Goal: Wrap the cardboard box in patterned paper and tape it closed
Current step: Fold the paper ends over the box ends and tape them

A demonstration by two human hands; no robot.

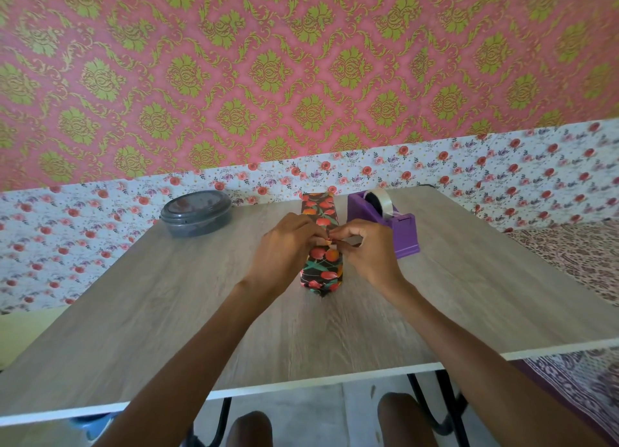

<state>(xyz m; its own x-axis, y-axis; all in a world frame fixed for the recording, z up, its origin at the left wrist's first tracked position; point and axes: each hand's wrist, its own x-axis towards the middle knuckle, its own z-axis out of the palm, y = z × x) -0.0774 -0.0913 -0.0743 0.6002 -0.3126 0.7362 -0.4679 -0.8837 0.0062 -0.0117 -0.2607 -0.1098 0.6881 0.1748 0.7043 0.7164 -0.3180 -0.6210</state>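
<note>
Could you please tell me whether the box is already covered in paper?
Covered: patterned paper wraps every visible face of the box.

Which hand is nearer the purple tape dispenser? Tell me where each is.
Right. The right hand is just beside the tape dispenser; the left hand is on the wrapped box's other side.

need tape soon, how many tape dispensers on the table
1. The purple tape dispenser stands on the table, just right of the wrapped box, beside the right hand. No second one shows, and little here could hide one.
</note>
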